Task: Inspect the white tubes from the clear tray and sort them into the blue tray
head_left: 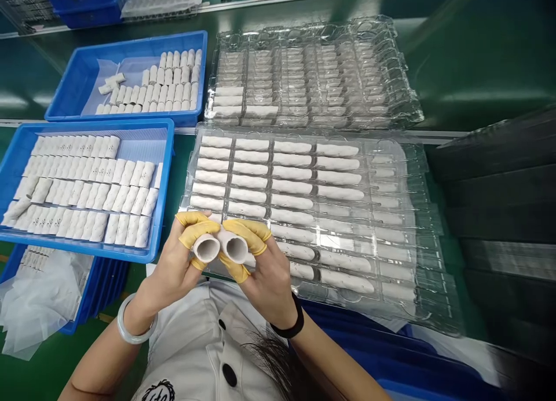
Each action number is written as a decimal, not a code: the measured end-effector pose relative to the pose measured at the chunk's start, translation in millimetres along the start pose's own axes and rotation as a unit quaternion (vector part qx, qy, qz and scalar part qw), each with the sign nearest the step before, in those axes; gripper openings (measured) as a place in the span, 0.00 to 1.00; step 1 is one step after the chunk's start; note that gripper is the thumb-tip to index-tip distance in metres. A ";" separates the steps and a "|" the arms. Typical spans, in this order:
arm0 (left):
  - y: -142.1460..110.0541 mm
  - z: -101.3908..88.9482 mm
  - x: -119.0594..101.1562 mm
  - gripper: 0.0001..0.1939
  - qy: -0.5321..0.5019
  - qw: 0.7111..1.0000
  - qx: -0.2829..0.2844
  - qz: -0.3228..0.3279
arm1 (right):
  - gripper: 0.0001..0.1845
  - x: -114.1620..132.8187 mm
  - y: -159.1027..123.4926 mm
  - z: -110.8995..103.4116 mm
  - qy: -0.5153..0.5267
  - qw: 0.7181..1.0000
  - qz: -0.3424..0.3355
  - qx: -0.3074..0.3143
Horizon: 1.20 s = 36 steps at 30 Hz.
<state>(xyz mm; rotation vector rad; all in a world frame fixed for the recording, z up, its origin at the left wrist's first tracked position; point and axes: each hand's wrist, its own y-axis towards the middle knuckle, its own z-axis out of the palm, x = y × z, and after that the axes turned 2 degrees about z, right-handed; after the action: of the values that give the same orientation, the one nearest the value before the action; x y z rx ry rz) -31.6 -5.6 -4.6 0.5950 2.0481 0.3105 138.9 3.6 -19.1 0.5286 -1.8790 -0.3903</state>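
Observation:
My left hand (180,259), with yellow finger cots, is closed around a white hollow tube (207,249). My right hand (264,259), also in yellow finger cots, grips a second white tube (237,250). Both tubes are held side by side, nearly touching, with their round open ends facing me. Below and beyond them lies a clear plastic tray (382,149), its slots holding rows of white tubes. Some slots in its right-hand columns hold no solid white tube on top. The far parts of the held tubes are hidden by my fingers.
To the left, a blue bin (167,157) holds rows of white tubes, some with dark markings. Behind it, another blue bin (65,79) contains shorter-looking tubes. A second clear tray (360,53) with a few tubes stands at the back. Dark stacked panels (512,210) are at right.

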 end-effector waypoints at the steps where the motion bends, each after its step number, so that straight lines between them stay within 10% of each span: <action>1: 0.1 -0.3 -0.2 0.19 0.006 1.000 -0.003 0.003 | 0.24 -0.4 0.1 0.0 -0.002 1.000 0.000 -0.002; 10: 0.9 -6.7 -1.1 0.23 0.036 0.998 -0.029 -0.036 | 0.22 1.1 2.4 -0.5 0.012 1.000 0.009 -0.006; 13: 2.1 -10.7 -3.9 0.18 -0.043 0.990 -0.037 -0.132 | 0.14 3.9 4.5 -1.7 0.089 0.989 0.115 0.015; 15: 3.6 -12.1 -6.6 0.16 -0.180 0.951 -0.041 -0.247 | 0.10 5.2 7.0 -2.6 0.219 0.941 0.256 0.036; 18: 6.9 -10.3 -8.8 0.21 -0.401 0.821 -0.078 -0.399 | 0.13 4.6 12.1 -2.4 0.456 0.770 0.443 0.059; 21: 10.1 -4.5 -7.6 0.19 -0.532 0.690 -0.130 -0.473 | 0.10 0.4 16.3 1.3 0.597 0.598 0.533 0.050; 24: 13.1 1.7 -6.0 0.06 -0.590 0.587 -0.161 -0.530 | 0.10 -4.8 17.4 6.5 0.649 0.485 0.586 0.005; 28: 17.0 5.0 -7.1 0.18 -0.601 0.519 -0.194 -0.575 | 0.13 -8.4 17.1 8.4 0.671 0.441 0.596 -0.001; 36: 24.7 4.1 -14.3 0.21 -0.614 0.497 -0.206 -0.578 | 0.12 -9.5 19.8 5.5 0.677 0.450 0.583 0.001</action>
<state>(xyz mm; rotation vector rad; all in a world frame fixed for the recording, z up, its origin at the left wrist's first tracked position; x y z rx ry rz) -14.8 7.8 14.7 -0.7997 0.5011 -0.3911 133.3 25.5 -18.6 -0.5207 -0.2465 0.8245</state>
